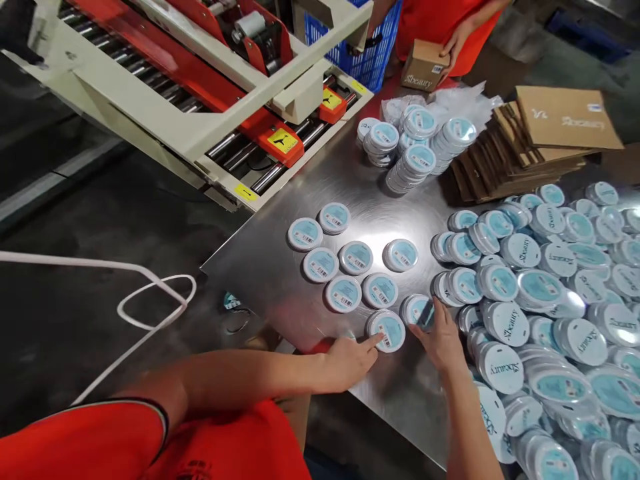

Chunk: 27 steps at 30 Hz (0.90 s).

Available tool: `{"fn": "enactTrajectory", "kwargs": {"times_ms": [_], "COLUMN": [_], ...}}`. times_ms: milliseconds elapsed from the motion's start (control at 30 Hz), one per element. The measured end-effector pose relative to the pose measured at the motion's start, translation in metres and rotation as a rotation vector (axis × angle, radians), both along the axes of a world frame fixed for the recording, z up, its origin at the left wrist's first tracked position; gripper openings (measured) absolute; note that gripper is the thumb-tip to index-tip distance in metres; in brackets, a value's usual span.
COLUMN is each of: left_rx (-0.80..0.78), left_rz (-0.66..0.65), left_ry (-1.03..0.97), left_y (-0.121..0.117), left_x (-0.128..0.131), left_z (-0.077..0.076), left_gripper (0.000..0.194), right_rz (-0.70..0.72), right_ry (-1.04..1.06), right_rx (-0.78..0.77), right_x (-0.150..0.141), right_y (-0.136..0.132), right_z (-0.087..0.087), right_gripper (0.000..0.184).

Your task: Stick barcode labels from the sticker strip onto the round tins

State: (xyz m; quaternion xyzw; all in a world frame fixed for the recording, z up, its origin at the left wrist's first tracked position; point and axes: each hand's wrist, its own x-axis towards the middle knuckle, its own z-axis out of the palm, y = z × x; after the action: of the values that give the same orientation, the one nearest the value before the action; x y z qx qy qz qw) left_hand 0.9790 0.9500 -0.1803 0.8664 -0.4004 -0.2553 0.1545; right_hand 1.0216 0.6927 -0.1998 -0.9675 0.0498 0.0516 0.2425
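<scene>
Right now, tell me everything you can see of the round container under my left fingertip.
The round container looks like plastic: a pale, whitish rim around a light blue label with a barcode and print too small to read. It lies flat, label up, near the edge of the metal table. Your left hand has its index fingertip on the label. A neighbouring container sits close to its right; I can't tell whether they touch.

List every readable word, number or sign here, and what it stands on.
"beauty", after an unclear first character: white-faced round containers.
"beauty", same unclear start: small cardboard box.
Flattened cartons: white lettering, too blurred to read surely.
Blue container labels: fine print and barcodes, too small.
Yellow machine stickers: black symbols, lettering too small.
Red shirt: dark print, unreadable.
</scene>
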Motion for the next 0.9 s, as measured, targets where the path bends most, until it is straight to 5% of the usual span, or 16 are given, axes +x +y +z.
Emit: {"fn": "enactTrajectory", "kwargs": {"times_ms": [133, 300, 400, 500, 567, 667, 900], "left_rx": [-0.040, -0.335, -0.436, -0.522, -0.578, -0.614, -0.610], "left_rz": [0.063, 0.406, 0.592, 0.747, 0.800, 0.840, 0.804], "left_ry": [0.034, 0.432, 0.628, 0.885, 1.024, 1.172, 1.296], "left_y": [0.004, 0.014, 0.017, 0.016, 0.015, 0.014, 0.006], "left_x": [0.001, 0.006, 0.013, 0.021, 0.024, 0.026, 0.029], "left_z": [0.004, 0.013, 0.021, 0.029, 0.034, 0.039, 0.038], "left_gripper": [0.045, 0.024, 0.003, 0.015, 0.020, 0.026, 0.042], "right_rz": [-0.013, -0.057, -0.119, -0.245, -0.288, -0.331, -0.436], "right_ry": [0.001, -0.012, -0.038, 0.084, 0.250, 0.333, 0.270], "right_rx": [0.023, 0.053, 0.080, 0.315, 0.538, 0.647, 0.597], "right_x": [-0.006, -0.012, -0.020, -0.038, -0.051, -0.063, -0.071], "right_y": [0.001, 0.012, 0.030, 0.061, 0.082, 0.106, 0.108], "right_z": [-0.009, -0.003, 0.021, 0.058, 0.081, 0.099, 0.092], "right_gripper": [0.078, 0.083, 0.084, 0.065, 0.053, 0.042, 0.039]}}
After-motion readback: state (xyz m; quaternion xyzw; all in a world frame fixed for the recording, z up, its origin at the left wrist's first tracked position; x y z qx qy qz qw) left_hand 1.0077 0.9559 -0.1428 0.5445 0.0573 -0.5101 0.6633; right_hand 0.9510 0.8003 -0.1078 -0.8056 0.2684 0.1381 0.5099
